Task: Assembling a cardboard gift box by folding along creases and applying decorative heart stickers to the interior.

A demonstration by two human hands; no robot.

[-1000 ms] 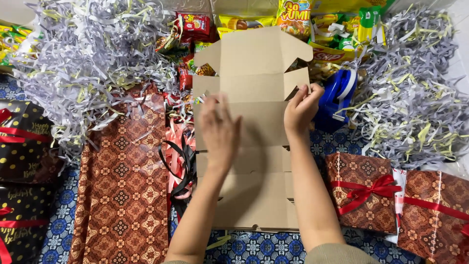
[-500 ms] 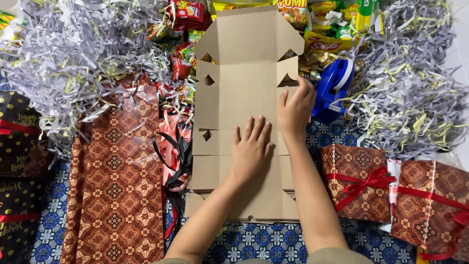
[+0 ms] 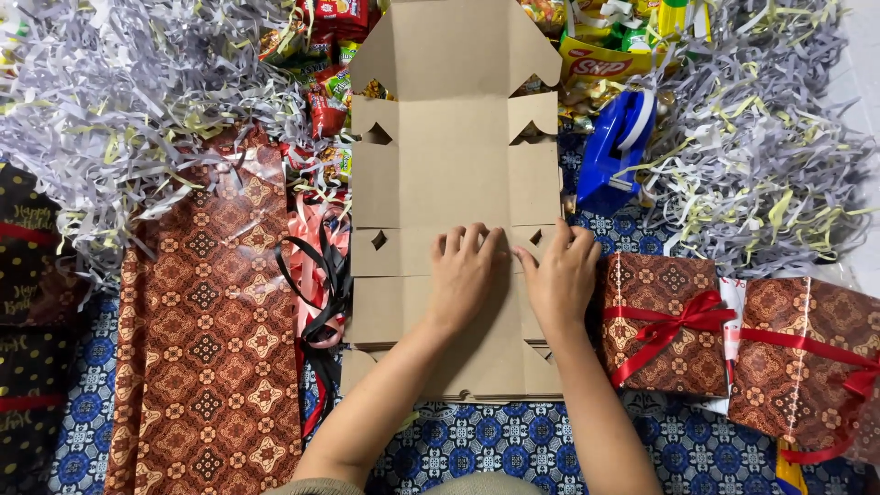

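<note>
Here, one flat cardboard box blank (image 3: 454, 183) lies unfolded on a blue patterned cloth (image 3: 477, 445). Both hands rest on it side by side, palms down, fingers spread, gripping nothing. The left hand (image 3: 467, 275) presses on the middle of the blank; the right hand (image 3: 561, 280) presses on its right edge, thumb nearly touching the left hand.

Just right of the right hand: two wrapped gifts in brown patterned paper with red ribbon, the nearer (image 3: 662, 321) touching the blank's edge, the second (image 3: 807, 353) beyond it. Above the right hand: one blue tape dispenser (image 3: 616, 151). Left of the left hand: a tangle of black and pink ribbon (image 3: 321, 275), then one sheet of brown patterned wrapping paper (image 3: 206, 321). Two heaps of shredded paper, far left (image 3: 119, 110) and far right (image 3: 761, 156). Snack packets (image 3: 600, 50) lie beyond the blank's far end; count unclear.
</note>
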